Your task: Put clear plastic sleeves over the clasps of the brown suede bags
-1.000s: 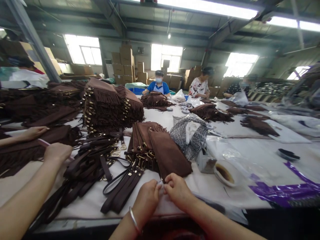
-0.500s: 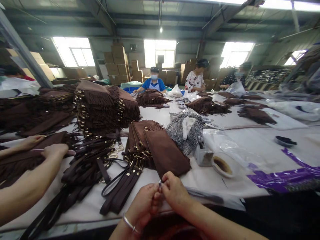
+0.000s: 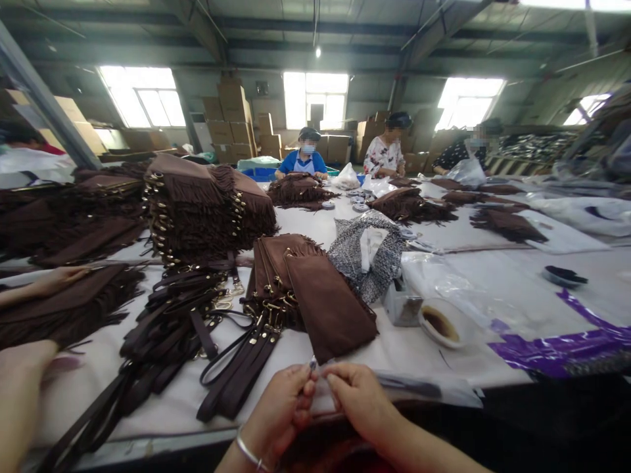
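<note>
My left hand (image 3: pixel 282 402), with a silver bangle at the wrist, pinches a small shiny metal piece (image 3: pixel 312 362) between thumb and forefinger; its exact kind is too small to make out. Close beside it, my right hand (image 3: pixel 359 395) has its thumb and fingers pressed together, and whatever they may hold is hidden. Just beyond both hands lies a flat brown pouch (image 3: pixel 331 303), leaning on a pile of similar fringed pouches (image 3: pixel 277 261) with gold zips and clasps. Dark brown wrist straps (image 3: pixel 240 381) with gold clips lie to the left of my hands.
A tall stack of fringed pouches (image 3: pixel 210 217) stands at back left, above a heap of straps (image 3: pixel 172 328). A co-worker's arms (image 3: pixel 20 381) reach in at the left. A grey woven cloth (image 3: pixel 367 253), a metal box (image 3: pixel 403 303) and a round dish (image 3: pixel 442 325) sit to the right.
My right hand has drawn slightly right and down, away from my left fingertips. The co-worker's nearer arm at the left has pulled back toward the table's front edge.
</note>
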Action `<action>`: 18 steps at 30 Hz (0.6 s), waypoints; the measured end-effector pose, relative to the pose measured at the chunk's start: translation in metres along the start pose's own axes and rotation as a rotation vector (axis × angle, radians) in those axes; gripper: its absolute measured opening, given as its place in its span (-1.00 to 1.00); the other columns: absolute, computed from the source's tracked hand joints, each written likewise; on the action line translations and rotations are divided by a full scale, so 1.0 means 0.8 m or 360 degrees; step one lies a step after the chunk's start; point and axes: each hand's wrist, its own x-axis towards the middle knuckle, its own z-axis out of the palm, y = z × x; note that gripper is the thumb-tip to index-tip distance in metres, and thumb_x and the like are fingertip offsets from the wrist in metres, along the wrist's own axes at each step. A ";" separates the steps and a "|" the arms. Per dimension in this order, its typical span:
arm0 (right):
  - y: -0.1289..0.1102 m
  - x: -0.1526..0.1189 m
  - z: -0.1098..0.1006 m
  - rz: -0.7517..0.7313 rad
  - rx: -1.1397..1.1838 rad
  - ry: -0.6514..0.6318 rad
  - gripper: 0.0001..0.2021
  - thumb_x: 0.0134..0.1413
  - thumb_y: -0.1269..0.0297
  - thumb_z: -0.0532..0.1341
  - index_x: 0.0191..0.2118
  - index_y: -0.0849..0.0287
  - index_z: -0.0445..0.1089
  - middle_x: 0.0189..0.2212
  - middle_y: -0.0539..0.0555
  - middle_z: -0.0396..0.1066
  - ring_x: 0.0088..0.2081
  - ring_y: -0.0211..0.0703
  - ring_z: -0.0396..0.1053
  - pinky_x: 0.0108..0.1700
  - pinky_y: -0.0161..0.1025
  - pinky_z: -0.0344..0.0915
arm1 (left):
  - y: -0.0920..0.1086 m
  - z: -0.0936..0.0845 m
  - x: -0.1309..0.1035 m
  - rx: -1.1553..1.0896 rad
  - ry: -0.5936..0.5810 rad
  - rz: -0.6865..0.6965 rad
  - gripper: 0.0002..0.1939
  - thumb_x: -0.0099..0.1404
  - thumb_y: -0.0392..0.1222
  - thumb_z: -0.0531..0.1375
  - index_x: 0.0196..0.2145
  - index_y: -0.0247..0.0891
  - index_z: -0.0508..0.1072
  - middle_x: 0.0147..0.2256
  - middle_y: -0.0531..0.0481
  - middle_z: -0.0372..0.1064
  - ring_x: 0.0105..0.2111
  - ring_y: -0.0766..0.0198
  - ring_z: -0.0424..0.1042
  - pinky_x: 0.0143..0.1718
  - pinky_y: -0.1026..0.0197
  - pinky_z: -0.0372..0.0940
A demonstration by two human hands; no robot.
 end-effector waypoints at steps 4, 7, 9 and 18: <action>-0.006 -0.006 0.018 0.0377 0.0608 -0.0197 -0.81 -0.02 0.16 0.17 -0.35 0.17 0.36 -0.73 -0.20 0.09 -0.75 -0.45 -0.18 -0.68 -0.41 -0.26 | -0.008 0.008 -0.004 0.0728 0.0302 0.0443 -0.60 0.19 0.15 0.16 -0.55 -0.25 0.31 -0.64 0.15 0.13 -0.63 0.41 0.05 -0.60 0.31 -0.06; 0.003 -0.004 0.029 0.0552 0.1185 -0.0256 -0.75 -0.02 0.08 0.25 -0.45 0.12 0.21 -0.74 -0.24 0.05 -0.76 -0.48 -0.25 -0.70 -0.45 -0.32 | -0.019 0.011 -0.007 0.1191 0.0513 0.0782 -0.63 0.29 0.04 0.09 -0.56 -0.23 0.32 -0.59 0.05 0.27 -0.52 0.30 0.21 -0.48 0.25 0.06; 0.015 -0.001 0.034 0.0639 0.1528 -0.0393 -0.61 0.05 0.03 0.21 -0.59 0.13 0.09 -0.81 -0.25 -0.07 -0.77 -0.48 -0.30 -0.72 -0.45 -0.31 | -0.026 0.012 -0.008 0.1250 0.0557 0.0844 -0.65 0.33 0.01 0.05 -0.54 -0.21 0.33 -0.54 0.02 0.33 -0.49 0.28 0.25 -0.46 0.24 0.08; 0.041 0.012 0.036 0.0586 0.1860 -0.0930 -0.47 0.15 -0.04 0.20 -0.66 0.15 0.04 -0.88 -0.27 -0.13 -0.83 -0.49 -0.35 -0.77 -0.45 -0.29 | -0.027 0.008 -0.005 -0.0044 0.0001 0.0119 -0.61 0.17 0.18 0.19 -0.48 -0.20 0.26 -0.72 0.28 -0.08 -0.73 0.50 -0.21 -0.71 0.37 -0.28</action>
